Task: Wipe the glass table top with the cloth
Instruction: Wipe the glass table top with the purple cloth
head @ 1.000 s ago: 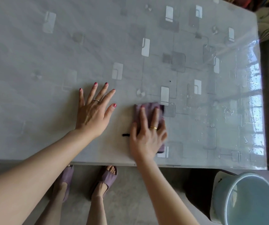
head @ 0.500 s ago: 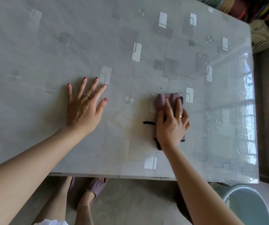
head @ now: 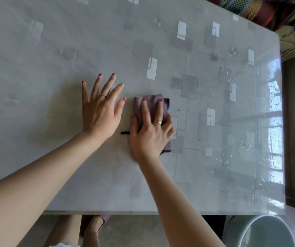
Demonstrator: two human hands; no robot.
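A grey glass table top (head: 45, 68) with pale square patterns fills the view. On it lies a folded purple cloth (head: 152, 101) with a black loop sticking out at its left. My right hand (head: 150, 132) lies flat on the cloth with straight fingers and presses it to the glass; most of the cloth is hidden under the palm. My left hand (head: 101, 111) rests flat on the bare glass just left of the cloth, fingers spread, thumb close to the cloth's edge.
Water drops and streaks (head: 246, 145) glisten on the right part of the glass. A pale blue bucket (head: 268, 232) stands on the floor by the table's near right corner. Colourful fabric (head: 268, 9) lies beyond the far right corner. My feet (head: 96, 223) show under the near edge.
My right hand has slid the cloth to the right and then back left, ending beside my left thumb. My left hand has stayed flat on the glass.
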